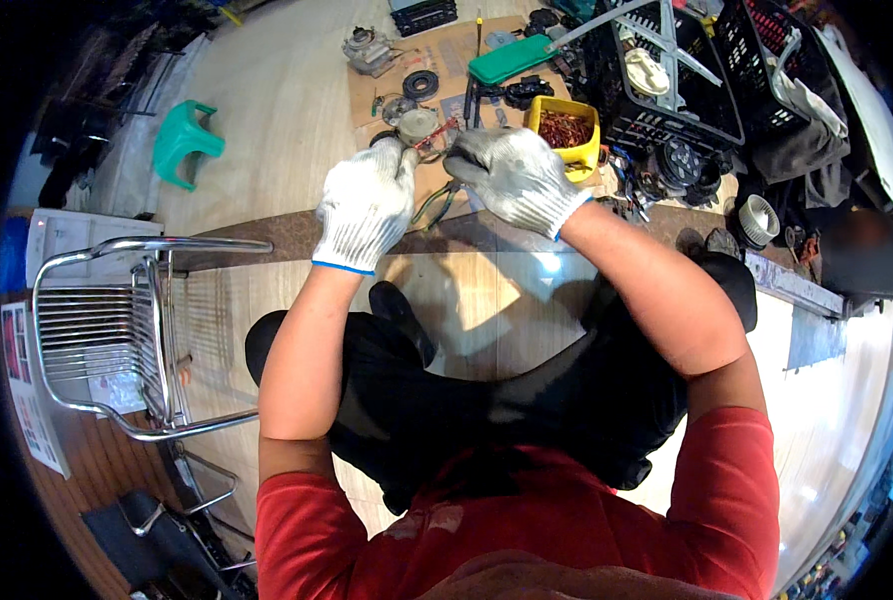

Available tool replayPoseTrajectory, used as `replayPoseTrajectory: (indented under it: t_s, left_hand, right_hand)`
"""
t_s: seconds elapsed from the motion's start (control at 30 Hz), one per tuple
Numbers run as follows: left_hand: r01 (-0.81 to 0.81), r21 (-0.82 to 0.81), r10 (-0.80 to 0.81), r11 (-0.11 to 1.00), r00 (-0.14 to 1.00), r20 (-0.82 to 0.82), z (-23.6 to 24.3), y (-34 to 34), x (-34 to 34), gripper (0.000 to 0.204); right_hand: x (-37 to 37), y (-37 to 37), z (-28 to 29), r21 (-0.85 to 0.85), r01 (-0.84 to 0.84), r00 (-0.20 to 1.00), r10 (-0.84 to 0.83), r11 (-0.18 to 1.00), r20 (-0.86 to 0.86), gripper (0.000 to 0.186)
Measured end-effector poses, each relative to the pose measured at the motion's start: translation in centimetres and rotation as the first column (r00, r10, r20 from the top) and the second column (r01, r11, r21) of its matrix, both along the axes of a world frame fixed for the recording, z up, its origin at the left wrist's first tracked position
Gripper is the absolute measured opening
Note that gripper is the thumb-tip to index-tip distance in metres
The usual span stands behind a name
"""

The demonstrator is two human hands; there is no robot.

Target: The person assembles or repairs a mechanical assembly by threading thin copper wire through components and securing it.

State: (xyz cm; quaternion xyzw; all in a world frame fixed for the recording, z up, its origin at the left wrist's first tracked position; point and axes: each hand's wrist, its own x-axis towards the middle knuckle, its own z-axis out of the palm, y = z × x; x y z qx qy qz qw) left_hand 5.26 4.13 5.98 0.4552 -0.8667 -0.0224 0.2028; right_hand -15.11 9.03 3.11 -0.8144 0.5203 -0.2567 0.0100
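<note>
Both my hands wear white knit gloves with blue cuffs and are held close together over a flattened cardboard sheet (pixel 447 62). The fingers of my left hand (pixel 367 208) are closed in a pinch; what they hold is too small to make out. My right hand (pixel 523 180) is also closed, its fingertips turned toward the left hand. Thin red strands, like wire (pixel 437 138), show in the gap between them. Just beyond is a round pale metal part (pixel 419 124). Pliers with green handles (pixel 434 205) lie below the gap. A yellow container (pixel 593 152) of copper-coloured scraps stands beside my right hand.
A black ring (pixel 421 85), a motor-like part (pixel 369 50) and a long green-headed tool (pixel 512 60) lie farther off. Black crates (pixel 667 130) stand at right, near a white slotted cylinder (pixel 759 220). At left are a green stool (pixel 185 145) and a metal chair (pixel 102 245).
</note>
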Motion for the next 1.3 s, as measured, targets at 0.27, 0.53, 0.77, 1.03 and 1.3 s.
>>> replayPoseTrajectory:
  t_s: [0.27, 0.53, 0.77, 1.03, 1.3]
  left_hand:
    - [0.16, 0.515, 0.114, 0.842, 0.881, -0.46, 0.9, 0.1, 0.3, 0.034]
    - [0.441, 0.572, -0.216, 0.691, 0.882, -0.419, 2.9, 0.3, 1.6, 0.034]
    - [0.294, 0.216, -0.33, 0.931, 0.931, 0.156, 1.3, 0.8, 0.8, 0.024]
    - [0.049, 0.129, -0.034, 0.99, 0.993, -0.112, 0.3, 0.2, 0.1, 0.026]
    - [0.015, 0.456, 0.146, 0.89, 0.938, -0.315, 1.7, 0.3, 0.5, 0.029]
  right_hand:
    - [-0.2, 0.5, 1.0, 0.517, -0.218, 0.702, -0.235, 0.828, 0.672, 0.032]
    - [-4.1, -2.0, 1.0, 0.326, -0.483, 0.813, 0.279, 0.813, 0.51, 0.028]
    - [-2.9, -1.5, 3.1, 0.342, -0.111, 0.994, 0.107, 0.933, 0.032, 0.024]
    - [-0.2, 0.3, 1.9, 0.106, 0.053, 0.999, -0.053, 0.993, -0.001, 0.023]
    - [-1.5, -1.1, -0.2, 0.359, -0.059, 0.963, -0.042, 0.931, 0.266, 0.034]
